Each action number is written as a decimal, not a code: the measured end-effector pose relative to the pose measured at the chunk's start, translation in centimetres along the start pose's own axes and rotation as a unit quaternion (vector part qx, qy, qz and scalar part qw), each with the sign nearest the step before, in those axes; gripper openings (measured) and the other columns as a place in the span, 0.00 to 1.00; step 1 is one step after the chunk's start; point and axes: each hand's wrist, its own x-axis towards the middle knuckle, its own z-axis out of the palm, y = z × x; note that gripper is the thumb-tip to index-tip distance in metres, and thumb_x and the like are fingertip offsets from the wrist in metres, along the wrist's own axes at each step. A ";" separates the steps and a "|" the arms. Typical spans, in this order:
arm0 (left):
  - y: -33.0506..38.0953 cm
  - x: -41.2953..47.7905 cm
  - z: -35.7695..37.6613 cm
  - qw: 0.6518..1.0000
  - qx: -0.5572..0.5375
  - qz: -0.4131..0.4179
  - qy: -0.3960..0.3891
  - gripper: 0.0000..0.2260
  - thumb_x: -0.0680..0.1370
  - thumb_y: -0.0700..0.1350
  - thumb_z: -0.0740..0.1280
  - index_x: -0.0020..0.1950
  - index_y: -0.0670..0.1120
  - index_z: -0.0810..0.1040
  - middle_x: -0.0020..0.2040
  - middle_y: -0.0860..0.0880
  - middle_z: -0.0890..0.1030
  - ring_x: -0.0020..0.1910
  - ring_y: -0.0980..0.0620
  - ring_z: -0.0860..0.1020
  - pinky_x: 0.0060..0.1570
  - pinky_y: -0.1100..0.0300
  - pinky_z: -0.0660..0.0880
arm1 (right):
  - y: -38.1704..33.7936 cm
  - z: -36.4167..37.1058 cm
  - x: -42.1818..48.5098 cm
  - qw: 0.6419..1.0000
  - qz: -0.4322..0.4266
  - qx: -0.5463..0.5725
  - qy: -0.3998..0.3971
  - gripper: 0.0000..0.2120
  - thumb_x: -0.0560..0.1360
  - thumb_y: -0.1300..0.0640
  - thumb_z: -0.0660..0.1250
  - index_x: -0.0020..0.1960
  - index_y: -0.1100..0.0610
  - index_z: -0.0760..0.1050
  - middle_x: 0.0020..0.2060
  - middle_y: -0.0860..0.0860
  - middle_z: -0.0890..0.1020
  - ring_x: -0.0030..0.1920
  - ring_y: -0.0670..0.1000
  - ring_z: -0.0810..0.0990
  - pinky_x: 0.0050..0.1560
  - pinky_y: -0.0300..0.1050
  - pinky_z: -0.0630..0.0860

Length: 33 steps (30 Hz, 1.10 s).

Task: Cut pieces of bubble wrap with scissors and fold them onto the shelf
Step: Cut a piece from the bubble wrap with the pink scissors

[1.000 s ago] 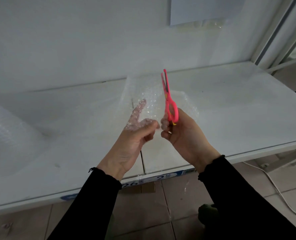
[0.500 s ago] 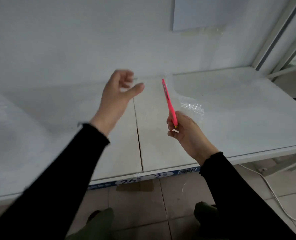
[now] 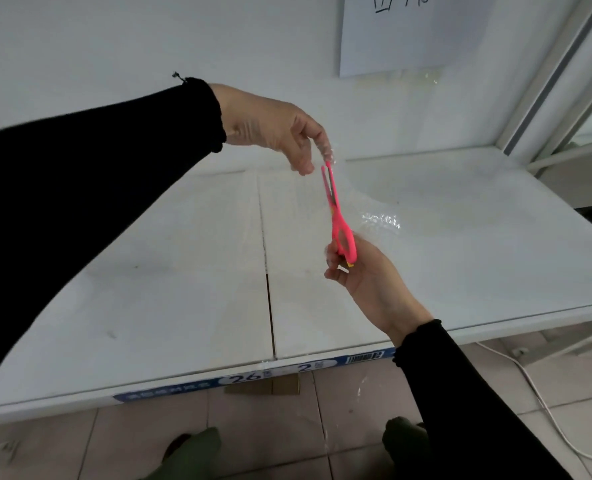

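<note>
Over the white shelf (image 3: 460, 258) my left hand (image 3: 273, 126) pinches bubble wrap (image 3: 381, 221) — my right hand (image 3: 365, 275), at five o'clock, grips pink scissors (image 3: 337, 216).

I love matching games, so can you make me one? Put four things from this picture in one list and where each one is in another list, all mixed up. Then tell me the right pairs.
Things:
1. scissors
2. sheet of paper
3. cable
4. blue label

Places:
A. on the floor
B. along the front edge of the shelf
C. up on the wall
D. in the right hand

Pairs: 1-D, 2-C, 3-A, 4-B.
</note>
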 end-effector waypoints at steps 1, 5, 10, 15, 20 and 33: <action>0.0 0.1 -0.1 1.000 -0.007 0.004 -0.007 0.17 0.76 0.38 0.73 0.63 0.49 0.80 0.41 0.52 0.82 0.44 0.54 0.79 0.54 0.66 0.72 | 0.0 0.0 0.0 1.000 -0.003 0.008 -0.004 0.05 0.75 0.54 0.63 0.43 0.55 0.72 0.40 0.53 0.72 0.40 0.50 0.70 0.45 0.46 0.72; -0.3 0.4 0.0 0.999 -0.027 0.015 -0.020 0.20 0.76 0.38 0.72 0.67 0.50 0.77 0.39 0.54 0.80 0.38 0.55 0.79 0.57 0.59 0.72 | 0.1 -0.1 0.1 1.000 -0.009 0.018 -0.008 0.05 0.76 0.56 0.62 0.42 0.56 0.71 0.39 0.53 0.70 0.39 0.50 0.69 0.44 0.46 0.73; -0.6 0.5 0.1 0.999 -0.033 0.019 -0.022 0.22 0.77 0.37 0.71 0.70 0.49 0.75 0.41 0.51 0.78 0.37 0.56 0.78 0.58 0.57 0.71 | 0.0 0.0 0.1 1.000 -0.010 0.029 -0.002 0.07 0.77 0.56 0.62 0.41 0.56 0.73 0.37 0.53 0.70 0.37 0.50 0.68 0.42 0.45 0.71; -0.8 0.5 -0.2 0.999 -0.031 0.025 -0.020 0.22 0.78 0.38 0.71 0.71 0.51 0.75 0.41 0.52 0.78 0.38 0.55 0.78 0.57 0.58 0.72 | 0.0 0.1 0.0 0.999 -0.008 0.040 0.002 0.06 0.76 0.56 0.62 0.41 0.57 0.72 0.37 0.53 0.70 0.36 0.50 0.68 0.41 0.45 0.70; -0.8 0.7 0.0 0.999 -0.032 0.031 -0.025 0.23 0.78 0.37 0.70 0.71 0.51 0.74 0.41 0.51 0.77 0.38 0.55 0.78 0.57 0.58 0.72 | 0.0 0.3 0.1 0.999 -0.012 0.048 0.003 0.06 0.77 0.57 0.62 0.42 0.56 0.72 0.36 0.52 0.70 0.36 0.50 0.67 0.40 0.44 0.69; -1.0 1.2 0.7 0.997 -0.045 0.044 -0.045 0.25 0.77 0.35 0.71 0.73 0.49 0.73 0.40 0.48 0.76 0.39 0.52 0.76 0.45 0.68 0.74 | -0.2 0.6 0.1 0.999 -0.020 0.048 0.005 0.08 0.81 0.58 0.60 0.44 0.56 0.74 0.37 0.53 0.72 0.35 0.49 0.69 0.38 0.43 0.68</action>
